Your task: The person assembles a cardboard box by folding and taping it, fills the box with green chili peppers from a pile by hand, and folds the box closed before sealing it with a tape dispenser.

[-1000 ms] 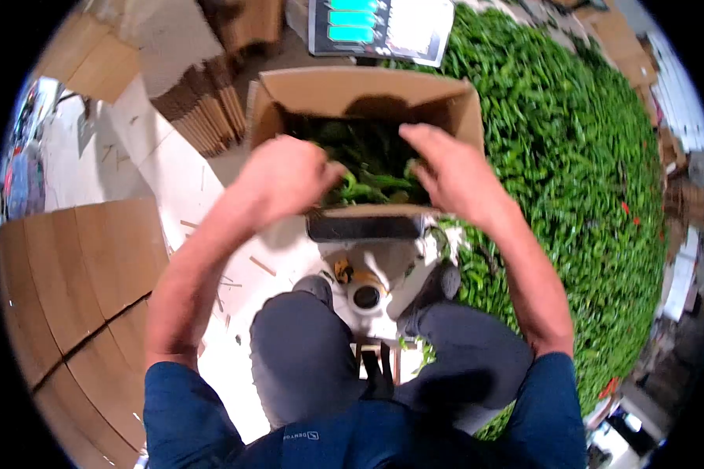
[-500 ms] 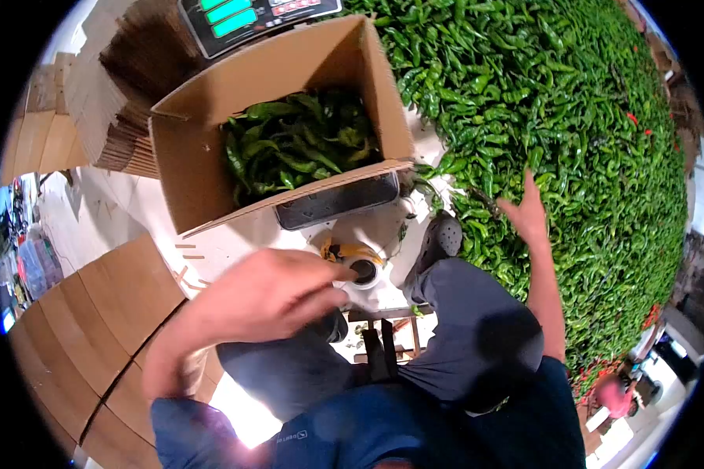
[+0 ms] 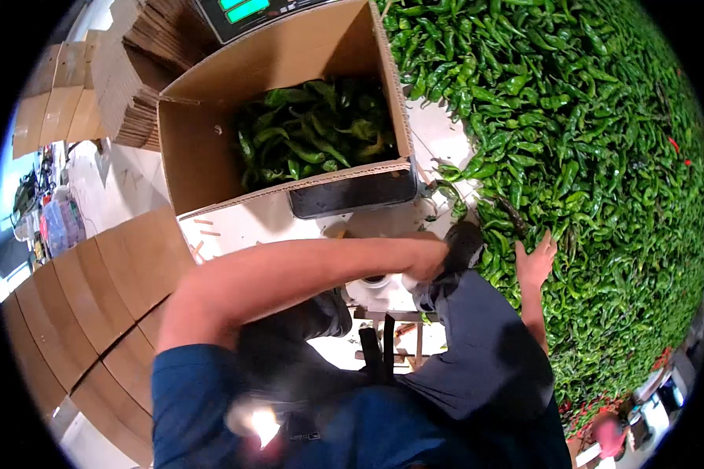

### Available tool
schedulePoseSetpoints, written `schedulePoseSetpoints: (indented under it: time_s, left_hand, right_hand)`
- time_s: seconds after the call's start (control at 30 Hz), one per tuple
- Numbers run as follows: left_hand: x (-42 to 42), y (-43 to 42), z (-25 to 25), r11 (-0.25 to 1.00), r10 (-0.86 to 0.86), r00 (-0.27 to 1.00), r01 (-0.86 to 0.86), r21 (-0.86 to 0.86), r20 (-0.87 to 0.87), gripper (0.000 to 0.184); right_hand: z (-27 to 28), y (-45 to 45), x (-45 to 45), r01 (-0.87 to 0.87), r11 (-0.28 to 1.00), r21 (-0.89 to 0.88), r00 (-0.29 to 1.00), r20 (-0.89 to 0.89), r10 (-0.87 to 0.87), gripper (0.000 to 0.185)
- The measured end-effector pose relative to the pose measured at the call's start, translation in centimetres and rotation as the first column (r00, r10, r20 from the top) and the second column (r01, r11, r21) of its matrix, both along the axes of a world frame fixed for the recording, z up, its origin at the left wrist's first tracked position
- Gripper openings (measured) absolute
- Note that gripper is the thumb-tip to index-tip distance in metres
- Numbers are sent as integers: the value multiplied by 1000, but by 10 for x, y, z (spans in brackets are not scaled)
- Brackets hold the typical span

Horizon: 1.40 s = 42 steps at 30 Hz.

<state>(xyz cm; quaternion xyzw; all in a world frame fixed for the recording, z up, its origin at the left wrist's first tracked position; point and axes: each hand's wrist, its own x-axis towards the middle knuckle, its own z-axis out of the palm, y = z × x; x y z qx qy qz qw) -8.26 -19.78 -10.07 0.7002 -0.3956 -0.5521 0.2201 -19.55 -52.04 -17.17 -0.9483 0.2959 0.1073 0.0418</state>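
My right hand (image 3: 535, 264) rests at the near edge of a large heap of green peppers (image 3: 587, 180), its thumb and fingers apart around nothing I can see held. My left arm stretches across my lap, and my left hand (image 3: 426, 259) is beside my right knee and shoe (image 3: 463, 241); its fingers are hidden and blurred. In front of me an open cardboard box (image 3: 203, 156) stands tilted on a black scale platform (image 3: 352, 197), partly filled with green peppers (image 3: 313, 129).
A scale display (image 3: 246, 9) glows green behind the box. Stacked flat cardboard (image 3: 137, 86) stands at the far left, with more cardboard (image 3: 94, 305) nearer on the left. A partly covered round container (image 3: 374, 281) sits between my feet. Another person (image 3: 608, 434) is at the lower right.
My left hand has swung right, from above my left knee toward the heap side. My right hand has come down slightly onto the peppers. The view has shifted a little.
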Motion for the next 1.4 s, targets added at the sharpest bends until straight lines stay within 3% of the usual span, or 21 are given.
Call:
schedulePoseSetpoints:
  time_s: [0.07,0.1,0.17,0.2,0.23,0.27,0.3,0.33,0.37,0.4,0.57,0.67,0.77,0.8,0.87,0.93,1.03,1.17,1.2,1.3,1.4]
  left_hand:
    - [-2,-23,-35,970,237,966,-241,32,99,33]
    - [-4,-29,-47,900,436,895,-436,-26,95,34]
    - [-13,-45,-77,657,751,660,-741,-142,30,36]
    - [-18,-47,-86,600,798,603,-796,-78,-11,32]
    - [-23,-48,-95,535,844,535,-845,-14,-46,32]
    - [-27,-50,-105,462,886,458,-886,50,-74,35]
    - [-38,-48,-107,245,966,227,-959,145,-127,42]
    - [-48,-49,-121,126,978,77,-959,254,-194,46]
    - [-38,-38,-92,229,969,200,-945,231,-144,48]
    - [-46,-38,-105,177,982,157,-962,209,-108,49]
    - [-44,-38,-118,412,908,410,-911,-1,85,49]
    - [-26,-49,-122,614,783,411,-637,-467,468,48]
    - [19,-59,-114,849,516,378,-345,-400,769,48]
    - [24,-63,-122,857,505,411,-346,-383,759,52]
    - [42,-76,-142,924,324,531,-357,-140,783,72]
    - [56,-88,-136,953,157,672,-294,67,723,79]
    - [67,-93,-149,960,171,631,-280,16,757,83]
    - [75,-99,-136,848,469,681,-524,-73,562,79]
    - [77,-98,-147,779,591,647,-612,-134,482,73]
    - [88,-104,-182,674,731,524,-652,-348,436,45]
    - [95,-120,-173,472,882,470,-878,-81,42,42]
  right_hand:
    - [-11,-7,-6,-40,999,-15,999,30,40,87]
    - [-12,-8,-8,-75,997,-15,994,73,76,85]
    - [-15,-11,-9,21,999,32,992,123,-25,85]
    - [-10,-17,-9,83,996,37,986,143,-87,84]
    - [-14,-27,-11,-14,999,-52,972,236,26,84]
    - [-11,-31,-6,-2,995,-98,968,249,26,85]
    - [0,-25,6,67,994,-90,967,252,-42,87]
    - [4,-27,11,81,991,-108,975,214,-56,91]
    - [0,-31,16,139,988,-65,973,196,-124,97]
    - [-2,-32,21,223,975,-11,962,164,-218,101]
    - [-16,-20,26,146,962,-230,989,62,-135,99]
    - [-18,-9,19,70,970,-232,997,45,-61,93]
    - [-25,-14,9,34,969,-247,991,133,-1,90]
    - [-21,-13,12,33,966,-258,986,167,10,88]
    - [-14,-9,18,-21,981,-193,945,317,83,85]
    - [-18,-4,24,-191,981,42,917,364,163,84]
    - [-13,19,46,-272,958,-91,936,205,285,84]
    - [-36,21,62,-182,977,-112,968,153,198,81]
    - [-38,20,63,-164,982,-94,968,174,178,77]
    - [-44,13,57,-160,986,-37,951,262,164,62]
    - [-47,5,52,-171,985,-8,934,317,164,47]
